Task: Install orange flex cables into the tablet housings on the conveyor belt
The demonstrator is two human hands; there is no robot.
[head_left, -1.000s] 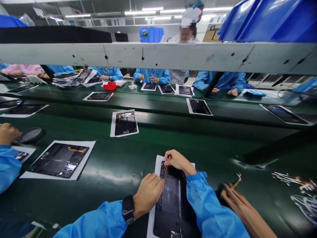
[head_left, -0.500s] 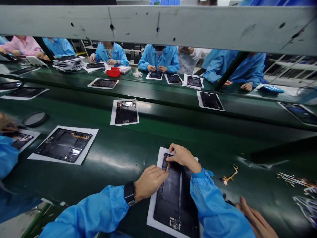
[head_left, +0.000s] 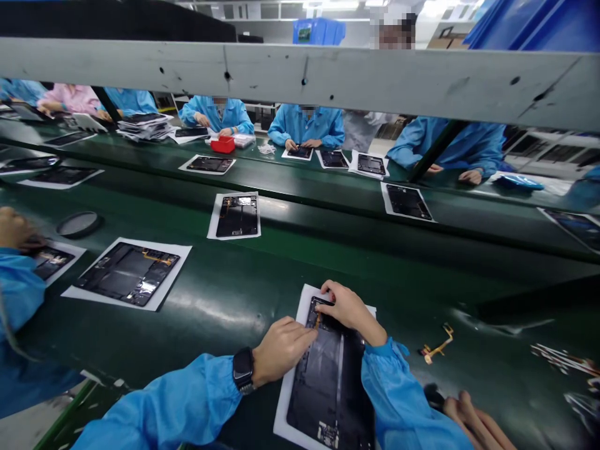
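Note:
A black tablet housing (head_left: 323, 387) lies on a white sheet (head_left: 284, 409) in front of me. An orange flex cable (head_left: 317, 320) runs along its upper left part. My left hand (head_left: 285, 350) is closed, its fingertips pinching the lower end of that cable. My right hand (head_left: 349, 309) reaches over the housing's top edge. Its thumb presses at the cable's upper end and the forefinger curls above, by the edge. The right hand and forearm hide part of the housing's right side.
To the right lies a loose orange flex cable (head_left: 437, 345), with another person's hand (head_left: 473, 420) below it. Other housings, such as one on the left (head_left: 129, 273) and one farther back (head_left: 238, 216), lie on sheets. A grey beam (head_left: 300, 78) crosses above; co-workers sit opposite.
The view has tilted up, so the beam and far bench appear lower. My hands stay on the housing and cable with little movement. The co-worker's hand at left has risen slightly.

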